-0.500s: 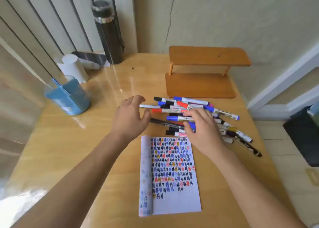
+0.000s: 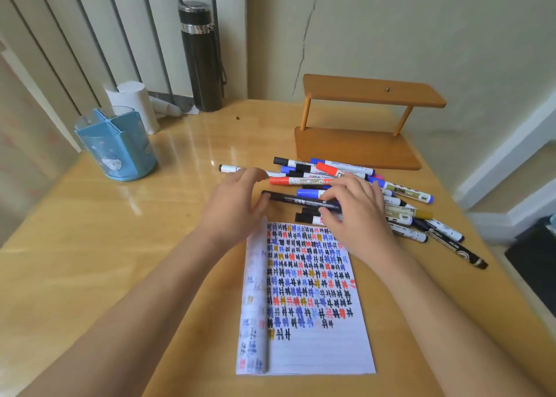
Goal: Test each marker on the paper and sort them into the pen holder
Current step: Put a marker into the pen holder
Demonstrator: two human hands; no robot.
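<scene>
A pile of several markers (image 2: pixel 400 192) in black, blue, red and gold lies on the wooden table, just beyond the lined paper (image 2: pixel 319 348), which is covered with coloured test marks. My right hand (image 2: pixel 358 216) pinches a black marker (image 2: pixel 298 200) by its right part and holds it level over the paper's top edge. My left hand (image 2: pixel 233 205) hovers at the marker's left end with fingers loosely curled; its thumb touches that end. The blue pen holder (image 2: pixel 120 147) stands at the far left, with no markers showing in it.
A small wooden shelf (image 2: pixel 361 126) stands behind the pile. A black flask (image 2: pixel 201 57) and a white paper roll (image 2: pixel 138 102) stand at the back left by the wall. One white marker (image 2: pixel 230 168) lies apart, left of the pile. The table's right edge runs close to the pile.
My right hand has drawn the black marker out of the pile and turned it level. My left hand has closed in on its left end.
</scene>
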